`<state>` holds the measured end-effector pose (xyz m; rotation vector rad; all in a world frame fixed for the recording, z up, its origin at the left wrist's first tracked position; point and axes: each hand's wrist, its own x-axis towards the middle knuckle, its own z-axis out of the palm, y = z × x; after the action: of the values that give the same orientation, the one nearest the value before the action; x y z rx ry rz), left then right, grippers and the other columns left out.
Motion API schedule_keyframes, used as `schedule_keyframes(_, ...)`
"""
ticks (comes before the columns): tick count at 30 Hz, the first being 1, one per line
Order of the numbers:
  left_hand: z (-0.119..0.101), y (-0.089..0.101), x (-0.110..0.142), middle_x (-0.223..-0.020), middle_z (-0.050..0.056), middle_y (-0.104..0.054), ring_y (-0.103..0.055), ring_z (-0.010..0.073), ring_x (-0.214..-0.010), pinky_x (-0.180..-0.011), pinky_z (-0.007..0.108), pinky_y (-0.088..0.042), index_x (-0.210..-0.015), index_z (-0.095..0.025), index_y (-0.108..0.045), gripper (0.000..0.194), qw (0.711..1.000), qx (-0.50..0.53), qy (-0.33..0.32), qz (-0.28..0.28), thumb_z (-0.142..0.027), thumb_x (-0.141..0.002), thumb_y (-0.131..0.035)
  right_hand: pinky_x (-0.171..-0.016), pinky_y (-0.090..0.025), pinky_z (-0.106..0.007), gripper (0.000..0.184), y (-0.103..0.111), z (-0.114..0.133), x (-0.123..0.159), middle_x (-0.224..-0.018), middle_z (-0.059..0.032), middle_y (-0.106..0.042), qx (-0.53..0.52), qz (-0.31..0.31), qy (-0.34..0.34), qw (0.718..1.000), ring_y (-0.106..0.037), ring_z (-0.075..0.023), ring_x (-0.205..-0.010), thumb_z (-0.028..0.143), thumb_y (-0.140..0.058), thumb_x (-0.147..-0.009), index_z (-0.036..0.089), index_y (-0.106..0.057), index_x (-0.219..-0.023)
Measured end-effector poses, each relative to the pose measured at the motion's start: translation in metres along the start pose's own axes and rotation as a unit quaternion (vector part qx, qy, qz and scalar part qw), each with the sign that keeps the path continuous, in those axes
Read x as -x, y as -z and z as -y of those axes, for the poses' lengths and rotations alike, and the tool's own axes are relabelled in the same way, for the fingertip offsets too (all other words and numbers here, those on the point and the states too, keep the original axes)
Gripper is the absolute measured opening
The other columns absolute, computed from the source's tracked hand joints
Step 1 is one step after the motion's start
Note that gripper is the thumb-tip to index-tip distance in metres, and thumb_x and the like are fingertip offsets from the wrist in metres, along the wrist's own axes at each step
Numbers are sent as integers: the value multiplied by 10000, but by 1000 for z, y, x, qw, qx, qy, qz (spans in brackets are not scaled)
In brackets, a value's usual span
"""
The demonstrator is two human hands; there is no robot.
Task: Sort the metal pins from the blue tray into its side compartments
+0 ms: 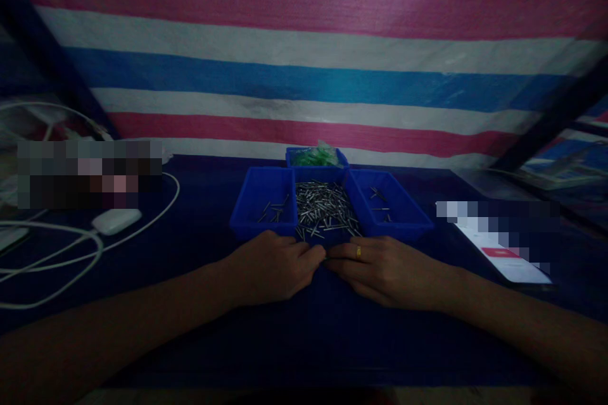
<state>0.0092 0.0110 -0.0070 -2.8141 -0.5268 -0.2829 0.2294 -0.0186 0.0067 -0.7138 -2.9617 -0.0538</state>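
My left hand (280, 266) is closed, its thumb and forefinger tips pressed together at the front of the metal pile. My right hand (384, 271), with a gold ring (358, 252) on one finger, is closed too, and its fingertips almost meet the left ones. Whatever sits between the fingertips is too small and dark to make out. Just beyond both hands lies a heap of thin silvery metal pins (323, 205). Two blue bins flank the heap: the left bin (240, 209) and the right bin (413, 212) each hold several pins.
Behind the heap, a blue bin (289, 157) holds green items in clear plastic (316, 155). White cables (178, 193) and a white adapter (116, 221) lie at the left. A phone with a lit screen (510, 262) rests at the right. Striped sheeting (304, 85) hangs behind the dark blue table (304, 342).
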Motion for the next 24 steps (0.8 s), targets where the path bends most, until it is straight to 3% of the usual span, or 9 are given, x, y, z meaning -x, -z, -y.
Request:
schedule_keyframes(7, -1, 2, 0, -640, -29, -562, -551, 129, -540, -421, 229, -337, -846, -180, -425, 54, 1000, -2, 7, -3, -220, -853, -388, -715, -469, -297, 302, 0, 0, 1, -1066, -99, -550, 22, -2, 13, 1000, -523, -161, -855, 180, -359, -876, 99, -492, -1135)
schedule_keyframes(18, -1, 1, -1, -645, -24, -574, -550, 134, -553, -437, 219, -355, -842, -178, -426, 89, 1000, 6, 21, 3, -239, -862, -365, -645, -469, -271, 261, 1, 0, 3, -1003, -86, -582, 54, -59, 35, 996, -536, -146, -785, 180, -354, -887, 102, -525, -1068)
schedule_keyframes(24, 0, 1, 0, -623, -23, -566, -532, 123, -517, -422, 219, -348, -821, -175, -435, 125, 1000, 4, -4, -14, -246, -874, -346, -621, -465, -259, 237, 1, 0, 2, -995, -79, -590, 57, -77, 45, 994, -540, -137, -766, 170, -351, -890, 110, -544, -1016)
